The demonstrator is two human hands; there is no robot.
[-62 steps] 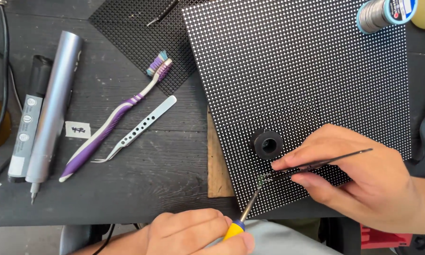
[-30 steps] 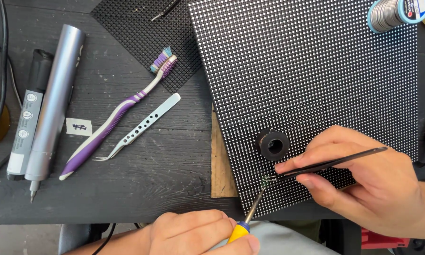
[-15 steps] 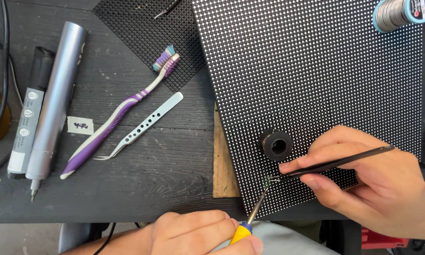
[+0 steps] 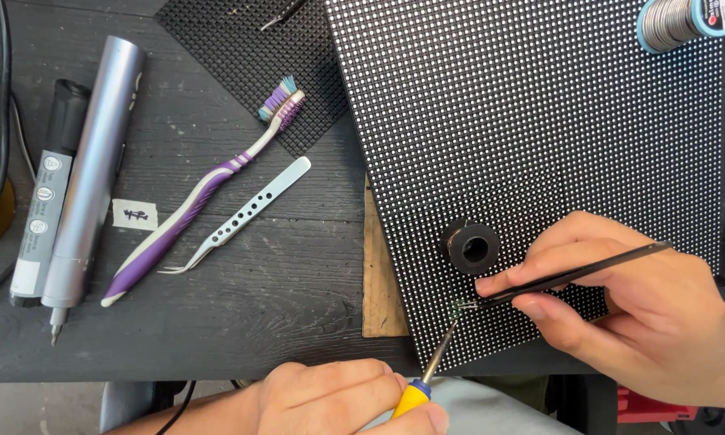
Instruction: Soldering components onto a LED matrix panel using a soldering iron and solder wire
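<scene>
A large black panel dotted with tiny white points [image 4: 540,137] lies on the dark wooden table [image 4: 217,338]. My right hand [image 4: 644,314] pinches black tweezers [image 4: 572,275], whose tips touch the panel near its lower left edge. My left hand [image 4: 338,399] grips a soldering iron with a yellow and blue handle [image 4: 415,396]; its metal tip [image 4: 451,318] meets the tweezer tips at the same spot. A small black ring [image 4: 470,246] rests on the panel just above that spot.
A purple and white toothbrush [image 4: 205,189], silver tweezers [image 4: 242,216], a silver pen-shaped tool [image 4: 93,169] and a black marker [image 4: 44,209] lie to the left. A black mesh piece [image 4: 250,56] sits at the top, a solder spool [image 4: 685,20] at top right, a wooden strip [image 4: 379,282] beside the panel.
The view has shifted slightly, so everything sits a little further right and lower. Both hands hold their tools at the same spot on the panel.
</scene>
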